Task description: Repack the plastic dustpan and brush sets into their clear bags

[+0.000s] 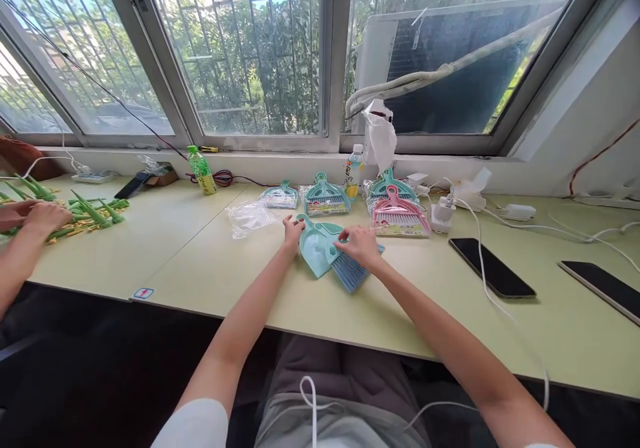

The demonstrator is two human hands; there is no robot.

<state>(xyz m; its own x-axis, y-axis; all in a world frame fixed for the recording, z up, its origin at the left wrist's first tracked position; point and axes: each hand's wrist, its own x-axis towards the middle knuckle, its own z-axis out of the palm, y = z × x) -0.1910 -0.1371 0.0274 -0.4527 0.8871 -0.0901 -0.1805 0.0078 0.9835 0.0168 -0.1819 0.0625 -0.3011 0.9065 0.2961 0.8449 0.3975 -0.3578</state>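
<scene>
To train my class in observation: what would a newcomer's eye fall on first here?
Probably the teal dustpan and blue-bristled brush at the table's middle, with the left hand at the dustpan's edge and the right hand over the brush. Next, perhaps, the pink dustpan-and-brush set behind the right hand, or the spiky green pieces at far left.

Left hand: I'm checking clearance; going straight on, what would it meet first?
Past the dustpan it touches, the left hand would probably meet the middle wrapped teal set; depth is unclear.
</scene>
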